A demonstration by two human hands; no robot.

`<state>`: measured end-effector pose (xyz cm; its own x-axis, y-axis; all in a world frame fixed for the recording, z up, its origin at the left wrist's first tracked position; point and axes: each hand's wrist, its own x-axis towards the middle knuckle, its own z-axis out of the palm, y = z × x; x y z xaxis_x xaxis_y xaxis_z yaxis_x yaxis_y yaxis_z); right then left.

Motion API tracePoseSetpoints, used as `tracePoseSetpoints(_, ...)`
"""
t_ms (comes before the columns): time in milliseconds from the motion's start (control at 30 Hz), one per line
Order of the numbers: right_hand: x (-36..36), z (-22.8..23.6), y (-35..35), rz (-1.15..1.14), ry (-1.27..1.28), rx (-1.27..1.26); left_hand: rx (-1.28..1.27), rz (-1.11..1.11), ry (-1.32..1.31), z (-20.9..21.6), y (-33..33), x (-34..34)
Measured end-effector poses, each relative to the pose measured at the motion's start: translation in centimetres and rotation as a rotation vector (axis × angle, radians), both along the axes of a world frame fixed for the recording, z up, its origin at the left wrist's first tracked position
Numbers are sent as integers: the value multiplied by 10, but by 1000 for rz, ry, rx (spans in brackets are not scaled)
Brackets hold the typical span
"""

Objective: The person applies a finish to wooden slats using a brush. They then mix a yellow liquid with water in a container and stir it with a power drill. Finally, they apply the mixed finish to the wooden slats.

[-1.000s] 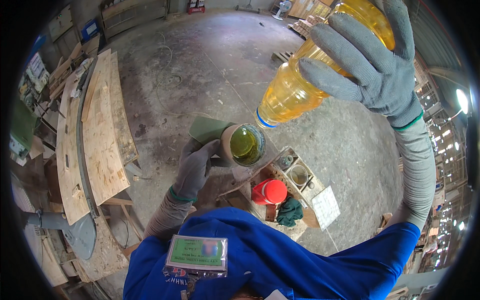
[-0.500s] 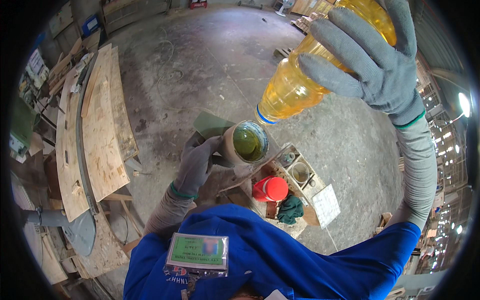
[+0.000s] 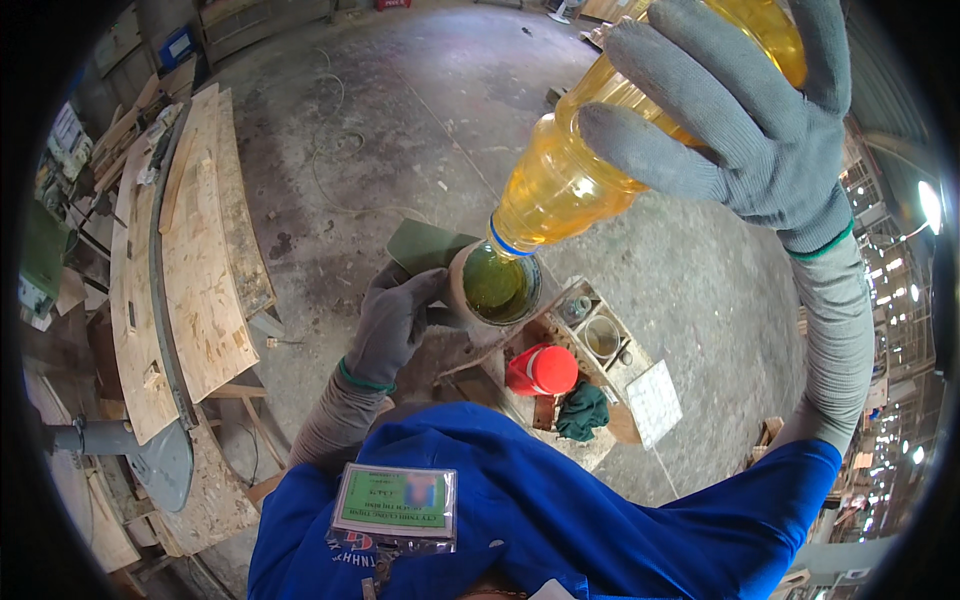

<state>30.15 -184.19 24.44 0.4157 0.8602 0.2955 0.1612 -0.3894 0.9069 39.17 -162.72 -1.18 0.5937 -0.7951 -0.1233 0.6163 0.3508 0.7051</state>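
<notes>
My right hand (image 3: 750,130), in a grey knit glove, is wrapped round a clear plastic bottle (image 3: 560,180) of yellow liquid. The bottle is tipped neck down, its blue-ringed mouth just over the far rim of a cup (image 3: 457,287). My left hand (image 3: 388,325), gloved as well, grips that cup from the left side. Shiny olive-green liquid (image 3: 493,285) lies inside it. A flat dark green piece (image 3: 422,246) sticks out beyond my left fingers; its lower part is hidden, so I cannot tell whether they hold it too.
Below the cup stands a wooden tray (image 3: 625,372) with a red lidded container (image 3: 548,370), a dark green cloth (image 3: 582,412), a round jar (image 3: 601,337) and a white tile-like sheet (image 3: 655,405). Long wooden boards (image 3: 205,270) lie on the left. A hose (image 3: 335,150) trails over the concrete floor.
The bottle has moved left and slightly down, so its mouth is now over the cup's rim rather than beside it. My left hand with the cup has hardly moved.
</notes>
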Motion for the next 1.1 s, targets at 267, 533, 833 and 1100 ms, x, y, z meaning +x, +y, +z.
tracePoseSetpoints(267,-29,13,14,-201,-64,-202,40,-5,-197,-2,9,8)
tracePoseSetpoints(533,-42,19,18,-307,-70,-279,20,36,-243,-2,6,7)
tracePoseSetpoints(833,-49,17,18,-356,-67,-288,58,-24,-378,-6,8,10)
tracePoseSetpoints(1100,-68,20,-4,-399,-79,-278,-158,-31,-63,4,4,5)
